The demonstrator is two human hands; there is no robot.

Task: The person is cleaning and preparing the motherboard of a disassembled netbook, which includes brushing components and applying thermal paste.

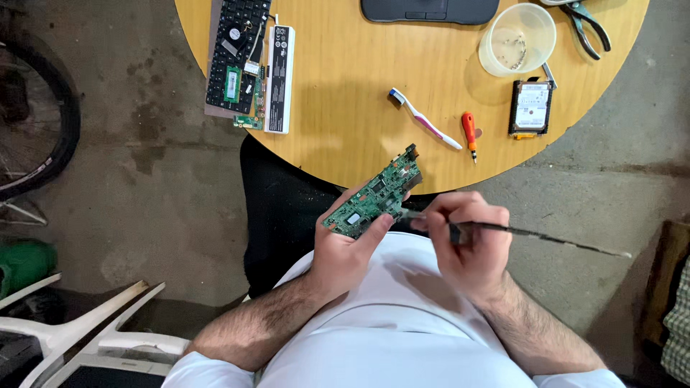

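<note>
In my left hand I hold a green circuit board, long and narrow, with small dark chips, one pale square part near its lower end and a dark connector at its upper end. The board is tilted, just in front of my chest and below the edge of the round wooden desk, not touching it. My thumb lies along its lower edge and the fingers are closed behind it. My right hand is closed around a long thin dark tool, which looks like a brush handle and points to the right; its front end is at the board's edge, but I cannot tell if it touches. On the smooth yellow desk lie a toothbrush with a white and pink handle, a small orange screwdriver, a flat metal hard drive, a clear plastic cup, pliers, a black keyboard part and a long white battery. The floor is rough grey concrete.
</note>
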